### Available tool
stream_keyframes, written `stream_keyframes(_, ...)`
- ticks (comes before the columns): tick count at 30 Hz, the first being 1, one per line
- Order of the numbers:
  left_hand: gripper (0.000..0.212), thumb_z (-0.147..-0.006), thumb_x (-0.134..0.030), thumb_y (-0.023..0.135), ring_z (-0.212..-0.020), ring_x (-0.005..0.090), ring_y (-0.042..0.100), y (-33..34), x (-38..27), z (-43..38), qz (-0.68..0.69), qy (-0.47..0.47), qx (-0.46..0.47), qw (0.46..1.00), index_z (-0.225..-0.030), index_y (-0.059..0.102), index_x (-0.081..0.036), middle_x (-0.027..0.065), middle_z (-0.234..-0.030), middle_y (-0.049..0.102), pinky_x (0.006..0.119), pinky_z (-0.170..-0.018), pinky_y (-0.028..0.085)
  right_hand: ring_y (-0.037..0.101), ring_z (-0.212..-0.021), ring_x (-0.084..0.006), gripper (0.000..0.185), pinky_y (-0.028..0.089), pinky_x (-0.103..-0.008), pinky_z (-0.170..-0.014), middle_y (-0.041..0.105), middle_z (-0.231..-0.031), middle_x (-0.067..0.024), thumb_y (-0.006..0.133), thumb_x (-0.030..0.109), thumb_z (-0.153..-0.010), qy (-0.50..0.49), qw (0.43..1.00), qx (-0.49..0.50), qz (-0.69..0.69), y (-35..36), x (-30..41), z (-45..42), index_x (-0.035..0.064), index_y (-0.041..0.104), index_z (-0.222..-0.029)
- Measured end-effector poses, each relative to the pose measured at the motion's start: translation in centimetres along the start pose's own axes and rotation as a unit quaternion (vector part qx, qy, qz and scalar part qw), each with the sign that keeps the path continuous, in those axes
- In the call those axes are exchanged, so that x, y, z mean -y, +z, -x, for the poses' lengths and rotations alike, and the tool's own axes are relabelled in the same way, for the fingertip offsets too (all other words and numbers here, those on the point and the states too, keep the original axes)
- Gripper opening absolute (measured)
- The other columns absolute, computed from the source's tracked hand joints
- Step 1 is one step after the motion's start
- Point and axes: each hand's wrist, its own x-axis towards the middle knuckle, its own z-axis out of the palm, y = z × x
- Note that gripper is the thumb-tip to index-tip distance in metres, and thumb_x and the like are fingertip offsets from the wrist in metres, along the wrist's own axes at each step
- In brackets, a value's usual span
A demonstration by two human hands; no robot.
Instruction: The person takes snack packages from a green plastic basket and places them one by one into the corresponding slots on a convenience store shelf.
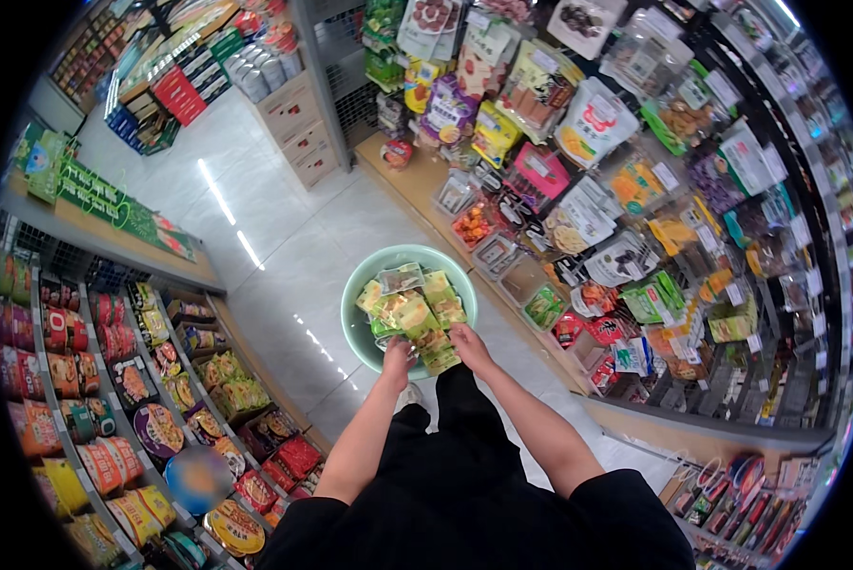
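A pale green plastic basin [353, 313] is in front of my legs, above the floor; what bears its weight is hidden. Several yellow-green snack packets [412, 315] fill it, with a clear plastic package [401, 278] lying on top at the far side. My right hand [471, 349] grips the edge of a yellow-green packet [437, 351] that reaches over the near rim. At the near left of the basin, my left hand [398, 362] has its fingers among the packages beside that packet; whether they close on one cannot be told.
Bagged snacks [540, 85] hang on a rack at the right, above a wooden ledge [426, 203] with plastic tubs. Shelves of instant noodles [112, 385] stand at the left. Stacked cartons [301, 132] and a grey tiled floor [284, 256] lie beyond the basin.
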Motion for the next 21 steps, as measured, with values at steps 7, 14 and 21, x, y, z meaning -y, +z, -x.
stream_keyframes(7,0.054,-0.083,-0.013,0.055,-0.092,0.013,0.045,3.0,-1.9,1.2,-0.063,-0.005,0.013,0.998,-0.135,0.041,-0.014,0.001,-0.108,0.051,0.039,-0.084,0.042,0.056,-0.113,-0.0286,0.057,0.044,-0.0354,-0.093,0.053,-0.128,-0.0196,0.056,0.027,-0.089,0.007,0.997,0.058,0.048,3.1,-5.6,-7.0,0.0032,0.039,-0.138)
stream_keyframes(14,0.049,-0.087,-0.007,0.052,-0.089,0.0106,0.052,2.9,-0.5,-0.1,-0.159,0.119,0.047,0.979,-0.136,0.046,-0.007,-0.0004,-0.112,0.059,0.022,-0.073,0.039,0.062,-0.096,-0.0301,0.05,0.048,-0.0384,-0.081,0.065,-0.101,-0.0168,0.058,0.029,-0.089,-0.01,0.997,0.023,0.079,1.7,-1.3,-5.7,0.0019,0.047,-0.129)
stream_keyframes(21,0.053,-0.085,-0.005,0.055,-0.108,0.0217,0.055,4.8,-2.5,0.8,-0.245,0.216,0.02,0.945,-0.136,0.042,0.001,0.0123,-0.121,0.051,0.031,-0.09,0.044,0.058,-0.087,-0.0373,0.028,0.045,-0.0438,-0.074,0.06,-0.09,-0.0233,0.05,0.026,-0.094,-0.154,0.979,-0.044,0.124,1.2,2.6,-3.4,-0.0018,0.057,-0.094)
